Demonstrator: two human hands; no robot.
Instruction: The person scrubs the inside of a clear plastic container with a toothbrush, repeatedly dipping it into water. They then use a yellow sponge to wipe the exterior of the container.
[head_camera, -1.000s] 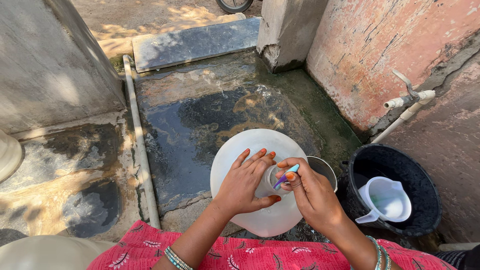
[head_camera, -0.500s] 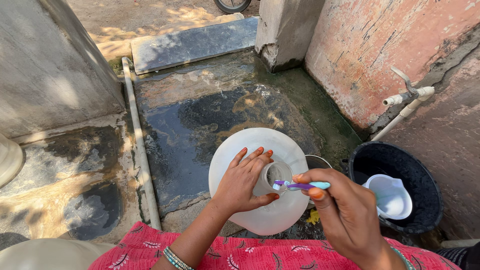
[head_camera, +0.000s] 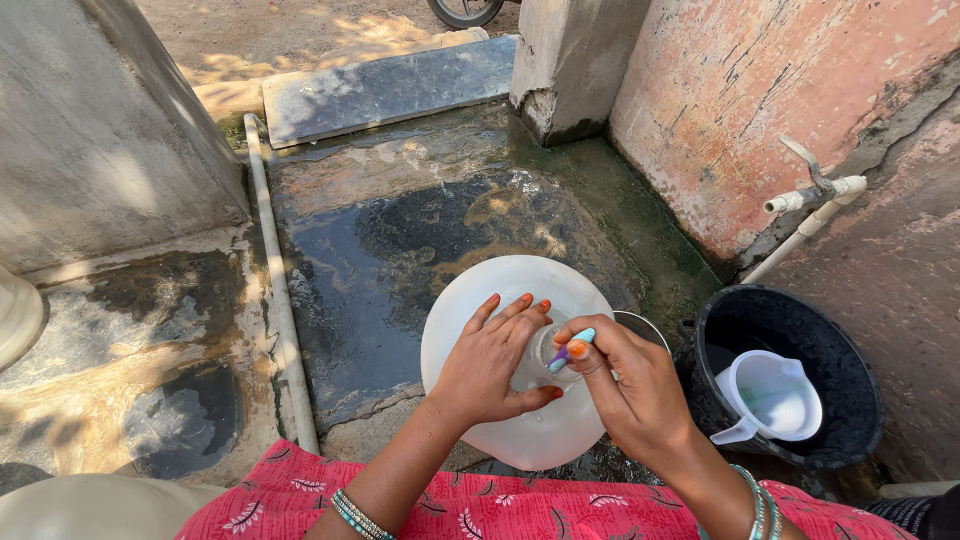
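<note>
We steady the white jug (head_camera: 500, 300) with our left hand (head_camera: 495, 365) flat on its shoulder while our right hand (head_camera: 625, 385) pinches a small brush (head_camera: 570, 350) at its mouth.

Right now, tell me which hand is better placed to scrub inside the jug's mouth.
Right. The right hand pinches the toothbrush at the mouth of the translucent jug, while the left hand lies spread on its shoulder, steadying it.
</note>
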